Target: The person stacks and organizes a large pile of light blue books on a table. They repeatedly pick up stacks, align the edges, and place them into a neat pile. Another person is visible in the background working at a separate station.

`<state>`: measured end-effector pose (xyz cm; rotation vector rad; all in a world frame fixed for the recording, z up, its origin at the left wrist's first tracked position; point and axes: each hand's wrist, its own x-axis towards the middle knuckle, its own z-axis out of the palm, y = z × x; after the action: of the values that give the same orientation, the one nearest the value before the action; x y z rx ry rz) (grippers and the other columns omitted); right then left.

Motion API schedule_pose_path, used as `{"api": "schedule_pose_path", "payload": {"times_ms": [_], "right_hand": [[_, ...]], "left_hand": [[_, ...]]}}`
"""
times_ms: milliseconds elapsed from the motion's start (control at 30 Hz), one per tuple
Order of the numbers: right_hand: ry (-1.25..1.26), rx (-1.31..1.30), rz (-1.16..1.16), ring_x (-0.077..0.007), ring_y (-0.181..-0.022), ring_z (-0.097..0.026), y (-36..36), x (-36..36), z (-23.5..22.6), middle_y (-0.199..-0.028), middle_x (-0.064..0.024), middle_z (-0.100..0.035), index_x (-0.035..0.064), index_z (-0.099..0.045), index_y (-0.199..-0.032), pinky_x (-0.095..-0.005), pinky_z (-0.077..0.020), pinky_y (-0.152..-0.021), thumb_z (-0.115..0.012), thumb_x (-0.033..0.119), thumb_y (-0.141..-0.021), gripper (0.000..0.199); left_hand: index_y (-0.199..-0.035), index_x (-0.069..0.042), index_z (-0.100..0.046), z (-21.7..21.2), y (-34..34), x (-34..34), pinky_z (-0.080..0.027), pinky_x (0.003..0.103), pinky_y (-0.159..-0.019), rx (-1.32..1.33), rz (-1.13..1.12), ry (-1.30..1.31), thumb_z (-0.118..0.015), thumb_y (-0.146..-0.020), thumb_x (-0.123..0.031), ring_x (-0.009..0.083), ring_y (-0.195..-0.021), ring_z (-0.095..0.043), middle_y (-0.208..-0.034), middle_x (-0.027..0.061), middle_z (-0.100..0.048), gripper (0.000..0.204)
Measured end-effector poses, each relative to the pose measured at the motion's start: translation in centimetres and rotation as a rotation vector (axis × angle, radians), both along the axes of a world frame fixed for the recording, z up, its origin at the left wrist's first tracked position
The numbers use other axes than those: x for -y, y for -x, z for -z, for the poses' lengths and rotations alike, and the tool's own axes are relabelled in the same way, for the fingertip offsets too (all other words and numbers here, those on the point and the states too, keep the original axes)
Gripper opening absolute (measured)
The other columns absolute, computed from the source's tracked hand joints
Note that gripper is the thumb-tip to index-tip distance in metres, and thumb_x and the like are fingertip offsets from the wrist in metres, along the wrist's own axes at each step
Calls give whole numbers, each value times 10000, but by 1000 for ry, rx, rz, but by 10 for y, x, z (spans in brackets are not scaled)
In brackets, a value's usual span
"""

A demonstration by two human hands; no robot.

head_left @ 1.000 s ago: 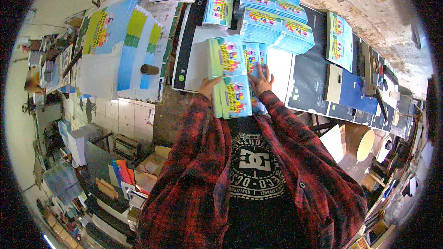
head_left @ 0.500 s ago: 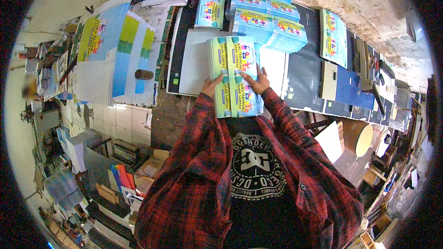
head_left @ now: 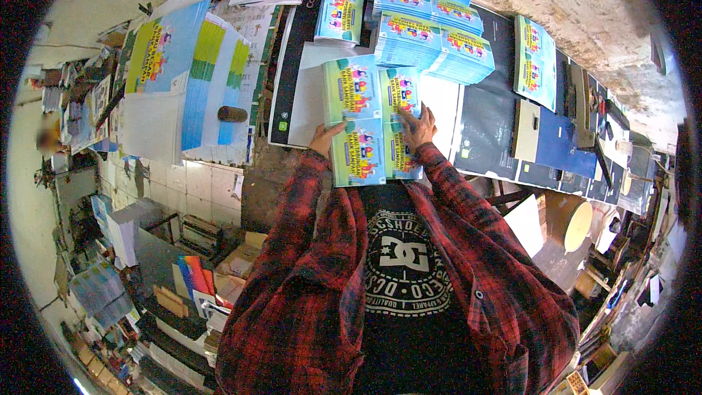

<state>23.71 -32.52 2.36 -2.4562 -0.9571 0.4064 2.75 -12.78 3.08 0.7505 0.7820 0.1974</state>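
Two long printed booklets (head_left: 358, 152), green, white and light blue with colourful cartoon figures, lie side by side in front of my chest, their inner edges meeting or overlapping. Each bears the same cover print twice, one above the other. My left hand (head_left: 324, 139) grips the left one by its outer edge, thumb on top and the other fingers mostly hidden below. Over the right-hand booklet (head_left: 401, 95), my right hand (head_left: 419, 130) holds the outer edge, with thumb and fingers on its face. How many layers lie under each cover cannot be made out.
Tall stacks of matching booklets (head_left: 435, 40) stand just beyond my hands. Another pile (head_left: 341, 4) lies to their left, and one more (head_left: 534, 58) at the right. Large printed sheets (head_left: 157, 62) cover the left table, with a dark cylinder (head_left: 232, 114) on them. A round stool (head_left: 578, 225) stands at the right.
The left booklet has slid out to the left from its overlap with the right one, so its full cover now shows. My right hand has shifted slightly right, its fingers drawn closer together.
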Motion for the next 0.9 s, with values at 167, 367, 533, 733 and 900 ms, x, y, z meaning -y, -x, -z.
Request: {"api": "schedule_pose_path", "payload": {"times_ms": [167,367,533,733,900], "right_hand": [[3,-349,92,-376,-1378,-140,-17,3,1,-1506,-135,-203,167,-574,-1254,-605,-145,-1050,-483,683,-799,694],[53,-279,85,-402,-1349,-220,-7,-10,-38,-1431,-281,-262,-34,-591,-1176,-494,-243,-1079,-599,742,-673,925],[-3,-353,62,-394,-1343,-247,-11,-10,-39,-1426,-294,-247,-95,-568,-1169,-466,-253,-1086,-627,730,-663,970],[19,-397,136,-413,-1365,-174,-9,-9,-41,-1451,-275,-228,61,-594,-1211,-576,-191,-1067,-633,722,-658,863],[71,-242,110,-422,-1365,-170,-3,-9,-45,-1461,-276,-206,171,-522,-1296,-618,-167,-1046,-647,676,-685,803]], "left_hand": [[-1071,13,-625,17,-50,27,-507,299,-796,32,74,-14,-745,-778,-310,164,-869,-639,-994,102,-668,452],[-1104,116,-548,50,-60,38,-497,308,-809,-235,140,-450,-729,-750,-488,200,-882,-637,-1014,155,-651,723],[-1341,8,-403,30,-57,28,-495,313,-860,-214,90,18,-650,-848,-386,216,-1040,-598,-1200,160,-581,678],[-1182,42,-508,-7,-30,16,-517,325,-773,-80,-34,-158,-727,-792,-362,218,-872,-638,-1055,144,-633,603],[-1109,7,-602,-13,-1,-3,-525,284,-708,-32,-24,-183,-691,-831,-329,150,-806,-644,-994,92,-655,445]]}}
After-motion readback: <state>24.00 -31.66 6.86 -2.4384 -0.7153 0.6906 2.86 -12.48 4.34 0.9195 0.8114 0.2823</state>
